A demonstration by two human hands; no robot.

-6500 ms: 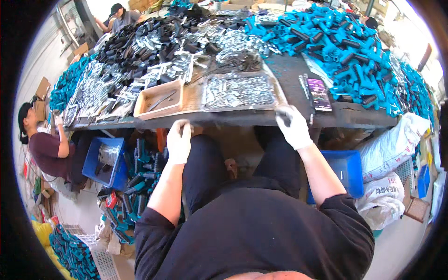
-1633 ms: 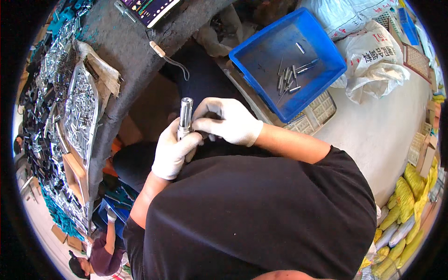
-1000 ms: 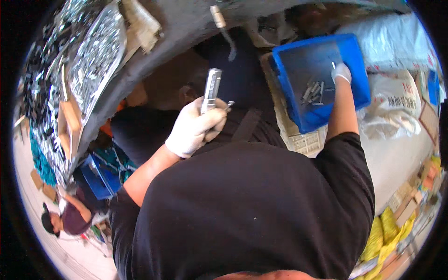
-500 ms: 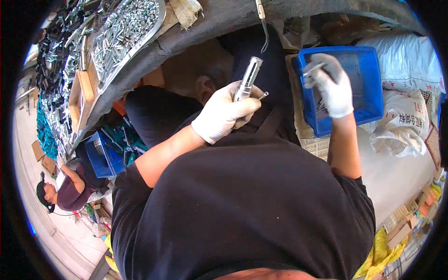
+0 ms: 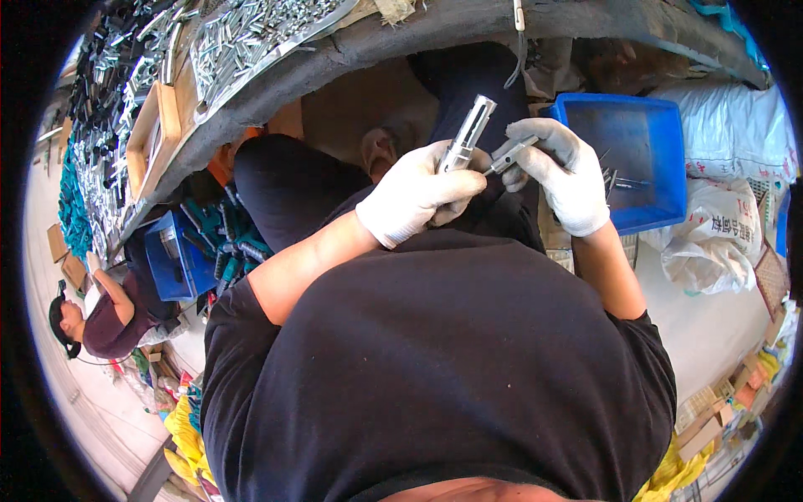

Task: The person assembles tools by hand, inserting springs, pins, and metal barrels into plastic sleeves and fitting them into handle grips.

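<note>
My left hand, in a white glove, is closed around a slotted, shiny metal tube that tilts up and to the right. At its fingertips, my gloved right hand pinches a short grey metal cylinder with a small hole in its side. The cylinder's narrow lower end points at my left fingers and seems to meet the tip of a thin pin there; contact is hard to tell. Both hands are above my lap, in front of my dark shirt.
Right of my right hand stands a blue plastic bin with several thin metal rods inside. A workbench edge curves across the top, heaped with small metal parts. White sacks lie at far right. Another person works at far left.
My right hand has moved left from over the blue bin, bringing the metal cylinder to my left hand. The left hand and slotted tube have shifted slightly right in the picture.
</note>
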